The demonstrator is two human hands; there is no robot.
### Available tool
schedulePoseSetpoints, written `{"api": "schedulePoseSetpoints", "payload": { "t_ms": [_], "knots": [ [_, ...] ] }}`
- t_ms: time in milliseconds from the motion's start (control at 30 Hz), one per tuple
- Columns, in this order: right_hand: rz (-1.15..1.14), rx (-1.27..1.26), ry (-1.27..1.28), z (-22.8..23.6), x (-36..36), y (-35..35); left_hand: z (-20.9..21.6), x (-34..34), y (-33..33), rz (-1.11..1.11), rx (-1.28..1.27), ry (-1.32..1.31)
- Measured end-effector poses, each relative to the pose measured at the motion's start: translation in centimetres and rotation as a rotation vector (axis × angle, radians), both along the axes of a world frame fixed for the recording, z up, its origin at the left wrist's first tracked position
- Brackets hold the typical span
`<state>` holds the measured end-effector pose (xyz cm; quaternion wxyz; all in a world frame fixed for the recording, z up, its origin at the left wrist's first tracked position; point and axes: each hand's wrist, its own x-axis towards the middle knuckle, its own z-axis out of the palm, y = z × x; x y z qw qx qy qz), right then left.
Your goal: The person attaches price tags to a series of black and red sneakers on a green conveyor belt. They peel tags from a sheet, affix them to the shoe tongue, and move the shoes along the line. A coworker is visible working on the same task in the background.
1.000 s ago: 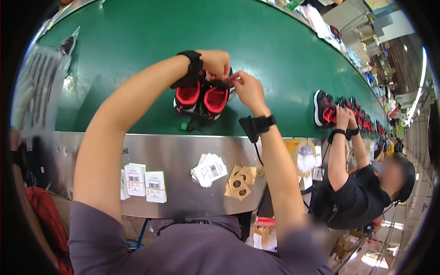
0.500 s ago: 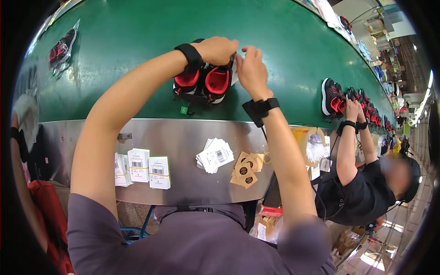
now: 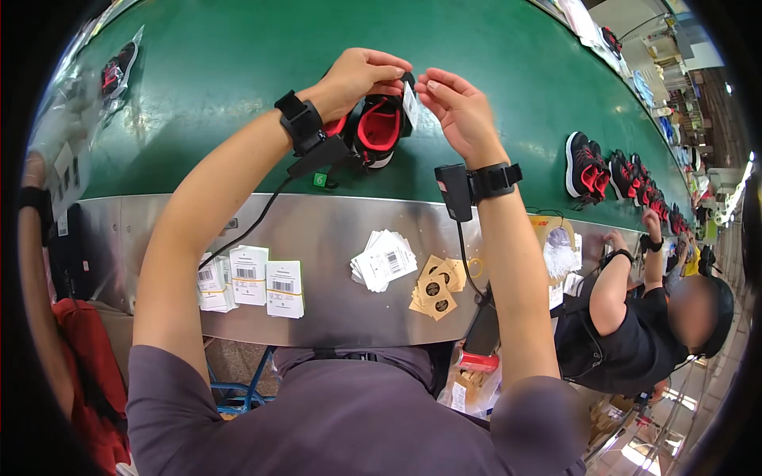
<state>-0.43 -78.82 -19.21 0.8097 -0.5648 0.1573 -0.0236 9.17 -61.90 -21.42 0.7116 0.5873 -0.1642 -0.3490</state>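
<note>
A pair of black shoes with red lining point(image 3: 379, 127) stands on the green surface in front of me, toes away. My left hand point(image 3: 357, 79) reaches over the left shoe and mostly covers it. Its thumb and fingers are pinched together by the top of the right shoe; whatever is between them is too small to make out. Just right of that, my right hand point(image 3: 462, 109) is raised with thumb and fingertips drawn together, apart from the shoe; any thin thing in them does not show. A white tag point(image 3: 410, 105) hangs at the right shoe's side, between my hands.
On the metal ledge point(image 3: 333, 317) lie banded white label stacks point(image 3: 284, 287), loose white labels point(image 3: 385, 260) and brown square cards point(image 3: 435, 287). Further shoes point(image 3: 586, 166) line the right, near a co-worker point(image 3: 635, 333). A bagged shoe point(image 3: 119, 71) lies far left.
My hands have drawn slightly apart: the left has moved left and up, the right has shifted right. More of the tag shows between them. The co-worker's hands have come away from the shoes.
</note>
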Motion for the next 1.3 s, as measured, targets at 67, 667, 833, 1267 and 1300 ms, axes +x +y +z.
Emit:
{"api": "schedulePoseSetpoints", "payload": {
  "t_ms": [67,667,833,1267,1300],
  "knots": [
    [-0.003,-0.087,-0.013,-0.5,0.1,-0.1,0.3,-0.5,-0.3,-0.005,-0.046,0.026],
    [0.089,-0.241,0.048,-0.2,1.7,1.3,0.6,-0.5,1.5,-0.082,0.029,-0.179],
    [0.058,-0.406,0.013,-0.2,1.7,1.9,0.5,-0.7,2.0,-0.077,0.017,-0.134],
    [0.096,-0.645,-0.144,-0.3,1.4,3.9,0.9,-2.5,3.0,0.030,0.031,-0.219],
    [0.094,-0.689,-0.151,-0.3,1.1,3.9,0.9,-2.6,2.9,0.030,0.021,-0.184]
  ]
}}
